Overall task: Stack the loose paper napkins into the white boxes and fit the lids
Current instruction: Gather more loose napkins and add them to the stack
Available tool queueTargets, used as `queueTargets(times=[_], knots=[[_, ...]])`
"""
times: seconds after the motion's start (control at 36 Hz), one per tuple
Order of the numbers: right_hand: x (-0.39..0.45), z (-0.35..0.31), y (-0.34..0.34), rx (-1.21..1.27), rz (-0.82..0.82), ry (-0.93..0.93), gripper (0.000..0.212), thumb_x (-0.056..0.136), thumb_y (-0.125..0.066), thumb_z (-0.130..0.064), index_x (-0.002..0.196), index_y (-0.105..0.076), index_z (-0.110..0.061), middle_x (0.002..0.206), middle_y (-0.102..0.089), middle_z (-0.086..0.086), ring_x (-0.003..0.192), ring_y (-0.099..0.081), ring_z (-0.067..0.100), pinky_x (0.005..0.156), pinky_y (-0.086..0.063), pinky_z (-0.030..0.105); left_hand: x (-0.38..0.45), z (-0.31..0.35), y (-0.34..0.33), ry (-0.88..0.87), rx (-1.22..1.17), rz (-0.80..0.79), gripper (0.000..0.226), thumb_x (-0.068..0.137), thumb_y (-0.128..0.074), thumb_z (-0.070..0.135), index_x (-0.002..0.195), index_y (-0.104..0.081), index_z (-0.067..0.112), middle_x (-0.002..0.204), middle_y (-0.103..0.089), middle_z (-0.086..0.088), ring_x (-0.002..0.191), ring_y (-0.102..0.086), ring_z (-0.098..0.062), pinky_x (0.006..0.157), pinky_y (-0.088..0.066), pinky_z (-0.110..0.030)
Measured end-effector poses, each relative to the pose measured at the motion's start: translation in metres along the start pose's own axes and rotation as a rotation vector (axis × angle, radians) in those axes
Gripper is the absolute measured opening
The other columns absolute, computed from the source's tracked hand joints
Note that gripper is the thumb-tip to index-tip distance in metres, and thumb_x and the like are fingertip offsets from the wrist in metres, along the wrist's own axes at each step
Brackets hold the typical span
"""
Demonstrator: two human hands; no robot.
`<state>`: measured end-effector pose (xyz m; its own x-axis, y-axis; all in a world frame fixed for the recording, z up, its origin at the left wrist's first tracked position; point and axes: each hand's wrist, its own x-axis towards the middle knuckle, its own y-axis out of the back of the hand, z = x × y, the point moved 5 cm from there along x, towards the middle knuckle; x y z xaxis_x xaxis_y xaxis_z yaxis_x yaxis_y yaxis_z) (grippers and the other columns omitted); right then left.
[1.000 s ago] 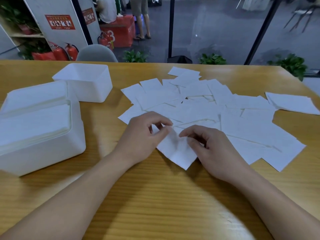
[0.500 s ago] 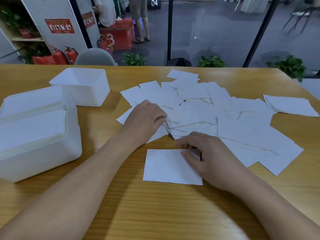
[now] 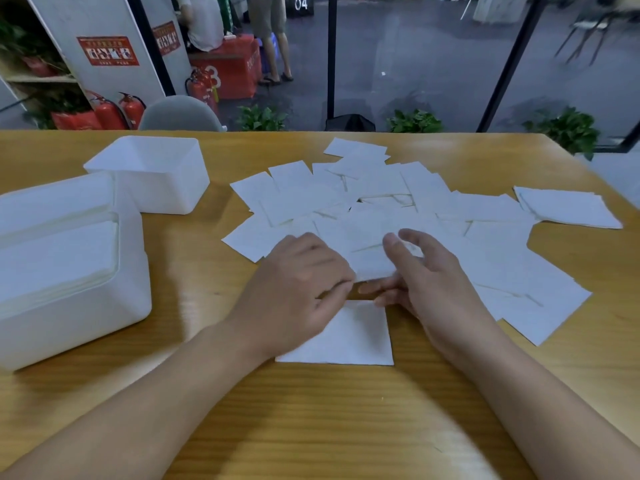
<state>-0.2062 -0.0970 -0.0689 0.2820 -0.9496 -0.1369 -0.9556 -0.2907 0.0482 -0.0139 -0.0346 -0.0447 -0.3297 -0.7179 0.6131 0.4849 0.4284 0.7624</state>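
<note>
While both hands work at the near edge of the napkin spread, the left hand (image 3: 298, 289) lies palm down with its fingers curled onto a loose napkin (image 3: 372, 265), and its thumb side overlaps the single napkin (image 3: 356, 336) that lies flat and apart from the rest, toward the counter's near edge; whether the left fingers pinch the loose sheet or only press on it cannot be told, since the hand is blurred; the right hand (image 3: 433, 282) is just beside it, fingers spread and lightly bent, thumb raised, its fingertips (image 3: 375, 289) reaching under the same loose sheet toward the left hand; it clamps nothing that can be seen. Across the middle of the wooden counter (image 3: 311, 427) the scattered napkins (image 3: 433, 209) overlap one another in a wide patch that runs toward the far edge; a small neat pile of napkins (image 3: 568, 207) sits apart near the right edge. At the left edge stands a large white box (image 3: 69, 289), filled with stacked napkins and open on top; behind it, toward the far left corner, a smaller white box (image 3: 156, 174) stands upright, open, just beside the larger one. Beyond the far edge a grey chair back (image 3: 180, 114) shows.
</note>
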Motion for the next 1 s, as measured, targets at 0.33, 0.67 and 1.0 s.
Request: queueTargets(times=[0.33,0.67,1.0], knots=[[-0.005,-0.008,0.004,-0.174,-0.063,0.242,0.033,0.106,-0.069,-0.012,0.125,-0.076,-0.038,0.103,-0.08,0.002,0.088,-0.078,0.031,0.076,-0.066,0.046,-0.003,-0.032,-0.007,0.367,-0.274,-0.157,0.042,0.113,-0.056,0.05,0.153,-0.059,0.037,0.15,-0.056,0.026,0.149,-0.042,-0.008,0.12,-0.036,-0.026],[-0.012,-0.001,0.002,-0.502,-0.109,0.326,0.012,0.101,-0.074,-0.026,0.104,-0.077,-0.037,0.064,-0.054,-0.01,0.052,-0.047,0.01,0.055,-0.041,0.016,-0.031,-0.059,0.009,0.56,-0.53,-0.406,0.014,0.104,-0.073,0.045,0.117,-0.074,0.04,0.064,-0.05,0.004,0.061,-0.041,-0.013,0.062,-0.035,-0.019],[-0.019,0.001,-0.007,-0.909,-0.104,0.413,0.024,0.094,-0.078,-0.035,0.114,-0.068,-0.043,0.077,-0.064,-0.014,0.07,-0.062,0.01,0.057,-0.044,0.026,-0.039,-0.056,0.01,0.511,-0.261,-0.412,0.018,0.092,-0.077,0.061,0.106,-0.073,0.049,0.075,-0.062,0.012,0.065,-0.058,-0.007,0.061,-0.046,-0.03]])
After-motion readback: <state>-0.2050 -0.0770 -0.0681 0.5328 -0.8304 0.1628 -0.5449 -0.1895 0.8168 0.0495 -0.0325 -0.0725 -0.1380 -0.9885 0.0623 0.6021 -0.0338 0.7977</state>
